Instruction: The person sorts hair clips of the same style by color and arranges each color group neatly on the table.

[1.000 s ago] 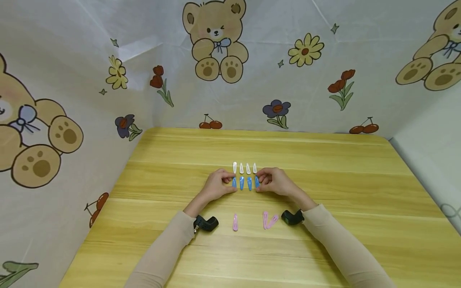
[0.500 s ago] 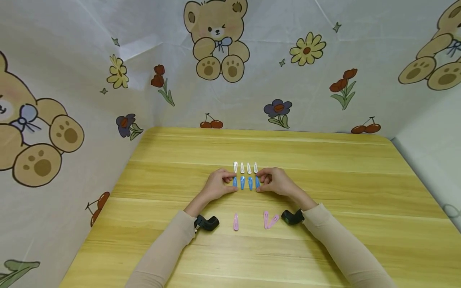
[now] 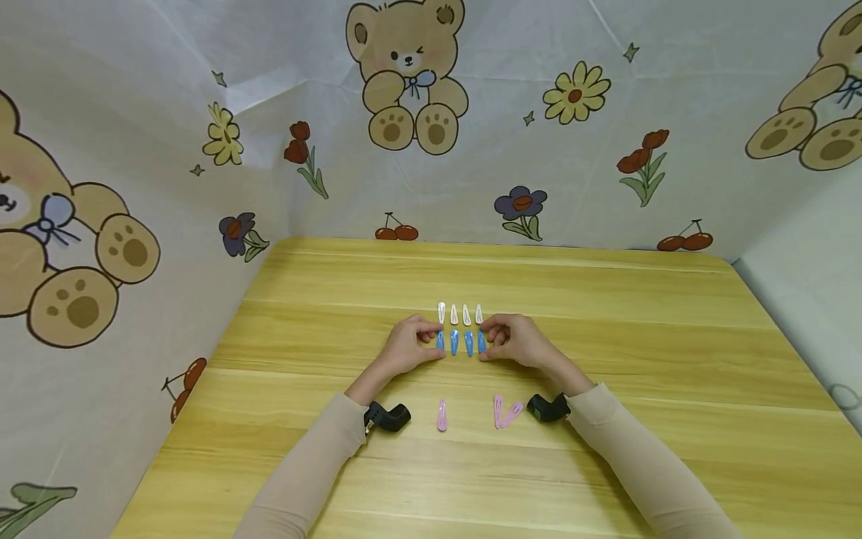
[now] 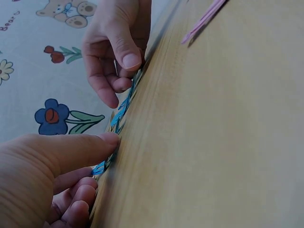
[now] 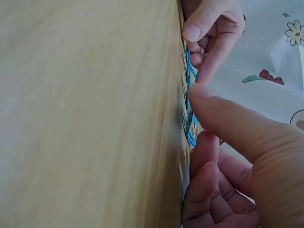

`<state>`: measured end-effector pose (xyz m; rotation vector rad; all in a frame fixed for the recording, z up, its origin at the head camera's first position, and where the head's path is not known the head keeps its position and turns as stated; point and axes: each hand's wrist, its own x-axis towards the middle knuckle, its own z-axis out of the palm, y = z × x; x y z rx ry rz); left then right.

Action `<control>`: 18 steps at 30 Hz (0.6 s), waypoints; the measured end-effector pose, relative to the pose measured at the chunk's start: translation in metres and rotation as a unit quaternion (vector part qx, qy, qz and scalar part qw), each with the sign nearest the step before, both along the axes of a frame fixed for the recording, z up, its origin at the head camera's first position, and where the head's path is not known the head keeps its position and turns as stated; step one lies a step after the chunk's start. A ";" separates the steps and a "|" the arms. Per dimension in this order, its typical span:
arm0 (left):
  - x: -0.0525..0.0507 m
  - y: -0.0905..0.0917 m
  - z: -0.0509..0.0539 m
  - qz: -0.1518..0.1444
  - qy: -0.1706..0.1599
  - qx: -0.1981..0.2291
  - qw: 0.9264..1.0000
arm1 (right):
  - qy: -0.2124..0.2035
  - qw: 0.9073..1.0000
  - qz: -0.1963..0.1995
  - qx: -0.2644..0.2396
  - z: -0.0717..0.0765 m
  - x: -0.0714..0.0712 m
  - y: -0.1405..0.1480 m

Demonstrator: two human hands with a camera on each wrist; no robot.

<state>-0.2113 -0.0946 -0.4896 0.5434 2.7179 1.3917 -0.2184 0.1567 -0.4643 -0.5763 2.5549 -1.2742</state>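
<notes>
Several blue snap hair clips lie in a row on the wooden table, a middle blue hair clip (image 3: 454,342) among them. My left hand (image 3: 405,346) pinches the left-end blue hair clip (image 3: 441,341) lengthwise, index finger at its far end and thumb at its near end. At the row's other end, my right hand (image 3: 521,340) holds the right-end blue hair clip (image 3: 481,342) the same way. Just beyond is a parallel row of several white hair clips (image 3: 454,314). Both wrist views look low along the tabletop, with the blue clips overlapping and partly covered by fingers.
Nearer the body lie a single pink hair clip (image 3: 441,416) and, to its right, two pink hair clips (image 3: 498,412) touching in a V. Black wrist devices (image 3: 390,417) sit at both cuffs. A bear-print cloth (image 3: 471,187) rises behind the wooden table (image 3: 337,284).
</notes>
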 end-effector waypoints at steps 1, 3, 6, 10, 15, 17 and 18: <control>0.000 0.000 0.000 0.000 0.001 0.000 1.000 | -0.001 1.000 0.000 -0.005 0.000 0.000 0.001; 0.001 0.000 0.001 0.000 0.003 0.002 1.000 | -0.002 1.000 0.001 -0.016 0.000 0.001 0.002; 0.001 0.000 0.002 0.000 0.004 0.003 1.000 | -0.006 0.999 -0.001 -0.034 0.003 0.003 0.005; 0.001 -0.001 0.002 0.001 0.003 0.009 1.000 | -0.012 0.998 -0.013 -0.052 0.009 0.008 0.010; 0.000 -0.004 0.000 -0.004 -0.008 0.024 1.000 | 0.002 0.998 -0.029 -0.054 0.019 0.017 0.016; 0.001 -0.004 0.001 -0.003 -0.017 0.042 0.999 | 0.008 0.998 -0.034 -0.054 0.023 0.024 0.020; 0.002 -0.005 0.001 -0.003 -0.021 0.052 0.998 | 0.011 0.998 -0.037 -0.054 0.025 0.027 0.021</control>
